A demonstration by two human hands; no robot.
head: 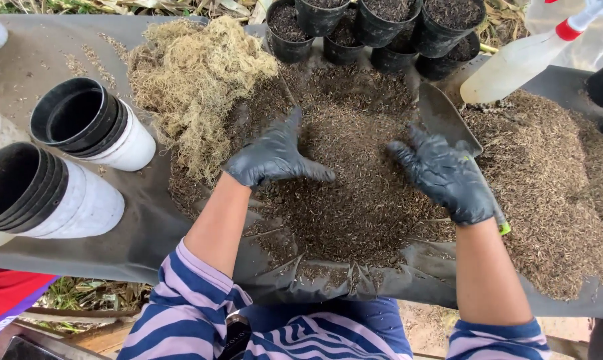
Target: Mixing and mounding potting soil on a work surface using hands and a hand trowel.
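Raking the dark potting mix [355, 193] together, both gloved hands — left hand [271, 157], right hand [448, 177] — lie with fingers released, grasping nothing; beyond the right fingers rests the trowel [445, 117], probably needed next.

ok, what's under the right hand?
Under the gloved right hand lies a trowel: its dark blade sticks out above the fingers and a green handle tip shows below the wrist. The hand covers the handle between them, all resting on the dark potting mix.
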